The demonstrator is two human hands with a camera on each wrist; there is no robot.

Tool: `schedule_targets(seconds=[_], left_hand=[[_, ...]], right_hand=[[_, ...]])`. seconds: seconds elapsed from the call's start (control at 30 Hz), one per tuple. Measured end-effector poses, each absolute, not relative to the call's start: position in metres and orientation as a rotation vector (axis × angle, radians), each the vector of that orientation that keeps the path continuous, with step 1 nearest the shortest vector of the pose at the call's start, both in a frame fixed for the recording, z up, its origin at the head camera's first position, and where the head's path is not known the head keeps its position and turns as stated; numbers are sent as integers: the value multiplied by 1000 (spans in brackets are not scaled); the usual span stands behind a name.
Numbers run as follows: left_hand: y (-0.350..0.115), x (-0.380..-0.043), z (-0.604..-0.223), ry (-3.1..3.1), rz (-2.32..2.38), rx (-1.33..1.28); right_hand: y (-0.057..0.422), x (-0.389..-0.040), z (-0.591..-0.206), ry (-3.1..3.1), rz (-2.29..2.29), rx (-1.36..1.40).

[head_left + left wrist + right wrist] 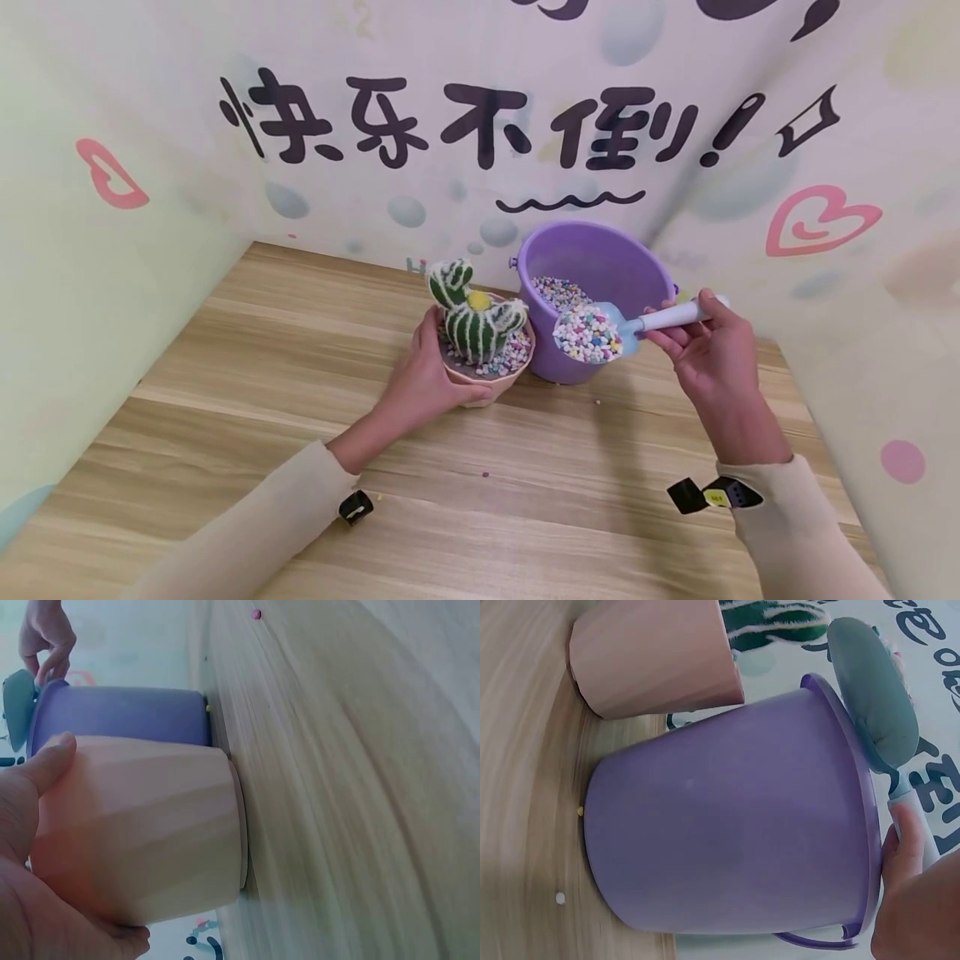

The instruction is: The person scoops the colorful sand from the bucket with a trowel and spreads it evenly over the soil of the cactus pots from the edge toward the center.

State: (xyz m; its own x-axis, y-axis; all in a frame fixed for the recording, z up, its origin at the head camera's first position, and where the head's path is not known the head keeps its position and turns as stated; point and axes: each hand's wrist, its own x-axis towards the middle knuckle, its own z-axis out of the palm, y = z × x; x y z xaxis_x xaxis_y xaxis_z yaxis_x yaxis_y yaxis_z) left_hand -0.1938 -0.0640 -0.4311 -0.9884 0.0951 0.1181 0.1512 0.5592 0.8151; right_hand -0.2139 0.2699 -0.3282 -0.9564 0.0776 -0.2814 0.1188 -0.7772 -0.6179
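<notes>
Backdrop [420, 42], pale, printed with black Chinese characters, pink heart outlines and grey-blue droplets; hangs behind the work surface. Tabletop [525, 517], light wood grain. Sleeves [255, 521], one pair, cream, on a person's forearms. Bucket [727, 825], purple plastic, tapered; upright at the back of the tabletop, side handle hanging; part-filled with multicoloured pebbles [558, 293]. Flowerpot [142, 825], peach, faceted sides; upright on the tabletop just beside the bucket, on the person's left; dark grey fill, partly covered in the same pebbles. Garden scoop [874, 694], pale blue blade, white handle; held level at the bucket's near rim, heaped with pebbles; whether blade meets rim cannot be told. Left hand [420, 371], parted wide around the flowerpot, thumb on the near side, fingers on the opposite side; has hold of it. Right hand [716, 358], nearly closed, thumb and fingers gripping the scoop handle. Cactus [474, 333], green, ribbed, white-fuzzed, yellow tuft; planted in the flowerpot. Wrist devices, two, black, one at each cuff. Stray pebbles, loose on the tabletop, including one reddish [485, 474] and one white [560, 898].
</notes>
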Motion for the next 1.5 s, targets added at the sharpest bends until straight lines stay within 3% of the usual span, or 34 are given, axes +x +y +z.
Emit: schedule_targets(seconds=[0.77,1.2,1.5], left_hand=[[-53,-187,-433,-2716,-1399,-83],[-73,-202,-444,-2657,-1635,-306],[-75,-203,-444,-2637,-1661,-312]], right_hand=[[259,-193,-337,937,-2988,513],[248,-184,-345,901,-2999,516],[239,-179,-351,915,-3002,459]])
